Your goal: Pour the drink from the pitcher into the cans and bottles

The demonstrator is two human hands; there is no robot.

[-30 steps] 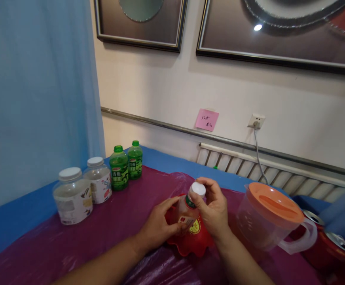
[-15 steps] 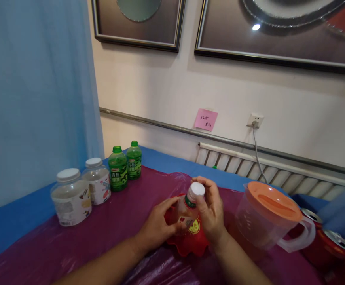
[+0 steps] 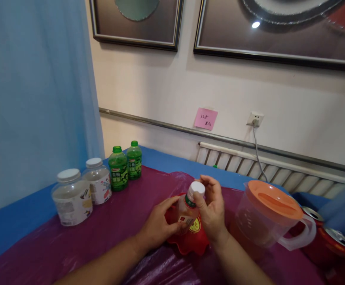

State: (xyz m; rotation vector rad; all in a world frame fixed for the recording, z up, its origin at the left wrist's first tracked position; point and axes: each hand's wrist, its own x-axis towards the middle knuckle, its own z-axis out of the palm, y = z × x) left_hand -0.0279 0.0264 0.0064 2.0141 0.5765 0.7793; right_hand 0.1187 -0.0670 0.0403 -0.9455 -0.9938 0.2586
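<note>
A small clear plastic bottle (image 3: 187, 211) with a green neck band stands tilted slightly in my left hand (image 3: 159, 221), whose fingers and thumb wrap round its lower body. On its top is a white cap (image 3: 197, 188). My right hand (image 3: 213, 209) is at the cap, with the thumb against its near edge and the other fingers curled behind it; their contact with the cap is partly hidden. Beneath the bottle lies a red scallop-edged dish or mat (image 3: 190, 247) with a round yellow emblem.
Two white-lidded clear jars (image 3: 71, 198) and two green bottles (image 3: 118, 170) stand to the left. At right is a clear pitcher (image 3: 255, 221) with an orange lid, beside several red cans (image 3: 337, 247). A purple plastic sheet (image 3: 107, 233) covers the blue table.
My right hand's fingers have shifted slightly to the right and turned about the cap. The bottle and my left hand keep nearly the same place.
</note>
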